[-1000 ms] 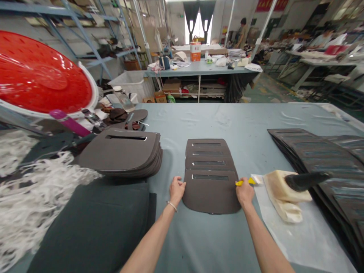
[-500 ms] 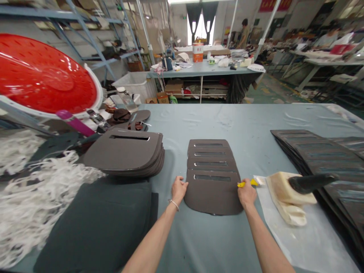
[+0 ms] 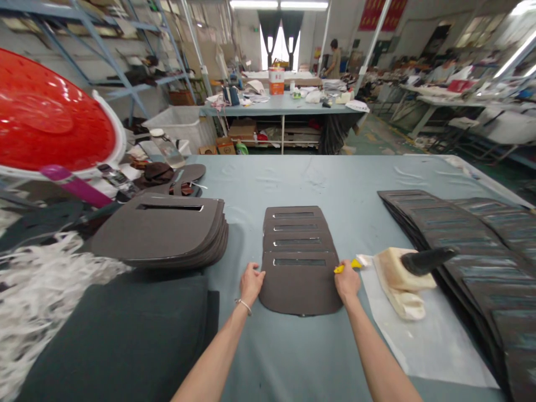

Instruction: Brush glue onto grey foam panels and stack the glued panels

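Several dark brown slotted pieces (image 3: 298, 245) lie fanned in an overlapping row on the grey table (image 3: 318, 178) in front of me. My left hand (image 3: 251, 281) is closed against the left edge of the nearest piece. My right hand (image 3: 347, 283) rests at its right edge, closed on a small yellow tool (image 3: 344, 267) that sticks out to the left and right of my fingers.
A stack of the same brown pieces (image 3: 163, 229) sits to the left, another long fanned row (image 3: 469, 245) to the right. A cream glue block with a black-handled brush (image 3: 402, 273) lies on white paper (image 3: 435, 340). Dark foam sheets (image 3: 121, 335) and white shreds (image 3: 37, 301) lie near left.
Both hands stay at the edges of the nearest piece. Only the camera view has shifted slightly to the right and upward.
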{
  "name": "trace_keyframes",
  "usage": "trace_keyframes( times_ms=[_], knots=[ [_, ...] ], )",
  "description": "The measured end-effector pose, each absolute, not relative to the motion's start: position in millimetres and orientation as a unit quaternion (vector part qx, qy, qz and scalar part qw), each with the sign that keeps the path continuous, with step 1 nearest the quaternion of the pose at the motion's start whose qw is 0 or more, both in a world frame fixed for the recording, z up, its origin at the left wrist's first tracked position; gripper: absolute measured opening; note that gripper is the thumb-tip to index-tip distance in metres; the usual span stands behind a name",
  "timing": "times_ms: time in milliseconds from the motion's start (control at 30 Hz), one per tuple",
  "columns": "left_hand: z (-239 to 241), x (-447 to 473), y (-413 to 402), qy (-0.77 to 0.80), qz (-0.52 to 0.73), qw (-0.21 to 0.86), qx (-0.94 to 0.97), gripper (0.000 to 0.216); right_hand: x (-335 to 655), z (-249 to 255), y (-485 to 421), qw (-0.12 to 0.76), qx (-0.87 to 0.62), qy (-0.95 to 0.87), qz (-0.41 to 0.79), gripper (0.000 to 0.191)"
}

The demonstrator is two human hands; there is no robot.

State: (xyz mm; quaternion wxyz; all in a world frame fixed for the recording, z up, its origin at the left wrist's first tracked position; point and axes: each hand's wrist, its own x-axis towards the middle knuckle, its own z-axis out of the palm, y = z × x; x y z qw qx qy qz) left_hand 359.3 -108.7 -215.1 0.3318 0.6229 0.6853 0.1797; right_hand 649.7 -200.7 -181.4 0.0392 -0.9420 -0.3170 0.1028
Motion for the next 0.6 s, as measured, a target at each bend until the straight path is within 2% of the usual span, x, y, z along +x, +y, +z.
trace_keyframes(
  times_ms=[600],
  knots=[
    [-223.7, 358.3, -109.0, 0.665, 0.192, 0.331, 0.641, 0.027, 651.8, -180.9, -200.3, 0.043, -0.939, -0.324, 0.109, 0.025]
  ],
)
